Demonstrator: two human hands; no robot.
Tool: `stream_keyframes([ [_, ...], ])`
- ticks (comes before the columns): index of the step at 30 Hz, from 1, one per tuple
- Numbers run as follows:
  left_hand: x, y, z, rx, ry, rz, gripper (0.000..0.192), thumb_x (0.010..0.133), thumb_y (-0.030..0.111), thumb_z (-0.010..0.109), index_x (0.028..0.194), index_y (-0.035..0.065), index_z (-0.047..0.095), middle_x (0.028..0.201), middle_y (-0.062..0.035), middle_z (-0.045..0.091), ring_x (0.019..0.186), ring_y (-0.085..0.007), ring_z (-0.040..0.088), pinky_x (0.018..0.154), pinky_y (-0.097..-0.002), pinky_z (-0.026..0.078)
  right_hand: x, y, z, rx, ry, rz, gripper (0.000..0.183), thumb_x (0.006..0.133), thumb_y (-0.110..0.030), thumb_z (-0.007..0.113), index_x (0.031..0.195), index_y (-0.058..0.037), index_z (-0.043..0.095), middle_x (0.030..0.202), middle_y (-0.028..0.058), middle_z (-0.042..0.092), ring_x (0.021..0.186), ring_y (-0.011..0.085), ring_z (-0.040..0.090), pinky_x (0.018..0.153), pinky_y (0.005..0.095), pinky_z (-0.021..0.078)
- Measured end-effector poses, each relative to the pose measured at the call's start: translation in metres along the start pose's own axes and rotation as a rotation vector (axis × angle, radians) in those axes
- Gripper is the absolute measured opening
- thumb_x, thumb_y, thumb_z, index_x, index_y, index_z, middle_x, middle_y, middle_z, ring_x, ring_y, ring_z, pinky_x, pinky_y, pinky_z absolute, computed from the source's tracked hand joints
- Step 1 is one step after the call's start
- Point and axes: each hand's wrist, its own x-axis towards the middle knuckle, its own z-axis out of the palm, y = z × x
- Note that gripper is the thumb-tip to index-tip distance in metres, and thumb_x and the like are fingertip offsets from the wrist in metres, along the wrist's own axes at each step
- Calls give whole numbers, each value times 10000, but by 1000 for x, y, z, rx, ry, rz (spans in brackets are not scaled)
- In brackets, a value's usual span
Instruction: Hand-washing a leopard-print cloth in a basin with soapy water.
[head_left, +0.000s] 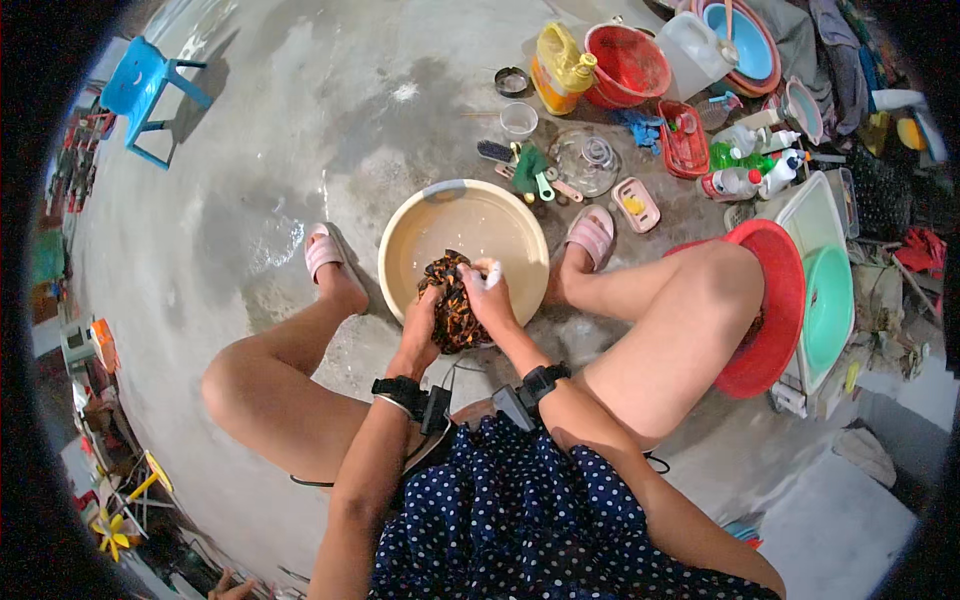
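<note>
A bunched black and orange patterned cloth (457, 319) is gripped in both hands above the near side of a cream basin (541, 255). My left hand (422, 322) holds its left side, with the fingers partly hidden by the folds. On the other side, my right hand (489, 296) pinches the upper right of the cloth, and white suds cover some of its fingers. Cloudy water (480, 217) with a few specks of foam fills the basin, which stands on the floor between my feet. Both wrists wear black straps with small devices.
A scrub brush (495, 151), a clear lid (577, 166) and a pink soap dish (646, 219) lie beyond the basin on the right. Bottles (727, 184) and a red bucket (609, 79) stand farther right. Beside my right knee is a red basin (784, 300). A blue chair (139, 86) stands far left.
</note>
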Motion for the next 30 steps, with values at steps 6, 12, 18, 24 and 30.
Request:
stream_keyframes([
  [6,11,-15,-30,-202,-71,44,489,925,434,369,1235,71,475,1151,-102,581,1003,-247,587,870,-407,482,18,-10,-30,111,-255,297,348,749,-103,592,1057,58,574,943,102,641,820,178,595,736,282,467],
  [12,9,-14,-33,-425,-110,-66,581,910,547,302,1256,112,472,1202,-96,554,1071,-267,549,927,-453,423,-3,-14,-25,-28,-212,-111,298,759,-31,560,1050,17,598,955,115,645,836,161,602,756,293,470],
  [18,-12,-5,-15,-360,-258,-69,540,888,555,400,1203,131,509,1126,-62,578,992,-213,561,877,-404,449,-54,-46,-14,-624,-289,-691,161,669,-110,588,827,-82,573,860,103,505,864,309,481,839,473,346],
  [24,0,-14,-18,-425,-201,7,298,856,252,581,1075,54,538,933,-77,607,854,-194,593,721,-334,516,-64,-66,-15,-970,-323,-872,220,730,-157,570,932,-73,575,923,121,490,970,299,460,953,471,301],
  [30,4,-5,-15,-405,-73,139,265,864,214,537,1050,26,547,960,-89,633,755,-209,634,664,-340,538,-57,-77,-50,-470,-565,-494,292,886,-185,518,1136,-37,549,1017,128,591,994,269,548,906,373,406],
])
